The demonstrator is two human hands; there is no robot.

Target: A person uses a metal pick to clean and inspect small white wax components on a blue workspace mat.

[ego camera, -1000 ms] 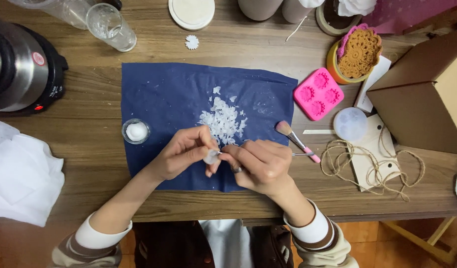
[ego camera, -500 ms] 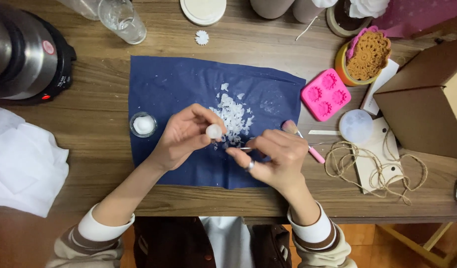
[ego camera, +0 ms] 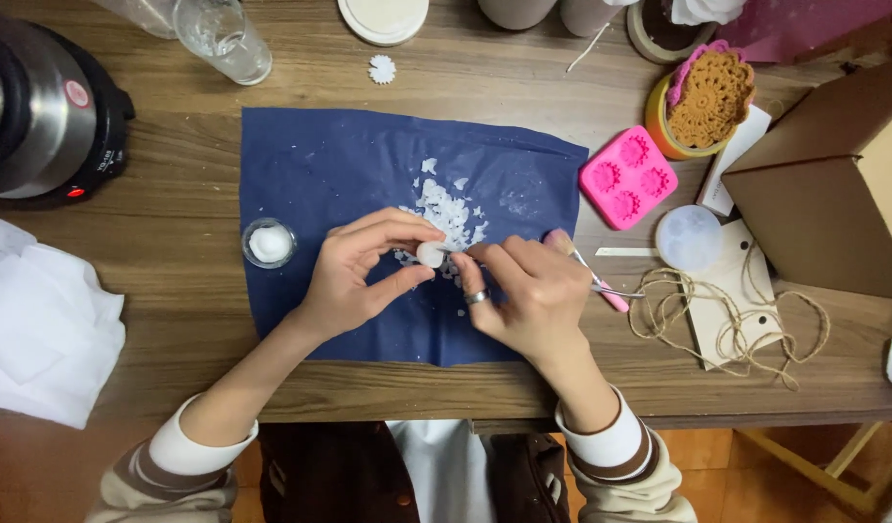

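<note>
Both hands have drawn back together over the dark blue sheet (ego camera: 339, 174): the left hand (ego camera: 363, 276) pinches a small white piece (ego camera: 430, 254) between thumb and fingers, and the right hand (ego camera: 528, 295), closed around a thin tool, works at it. Just beyond lie white shavings (ego camera: 448, 208). Farther off sit a pink mould (ego camera: 628, 176) and a drinking glass (ego camera: 223, 39).

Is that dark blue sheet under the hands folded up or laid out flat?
Spread flat. The blue sheet lies open on the wooden table, white flakes scattered on it.
</note>
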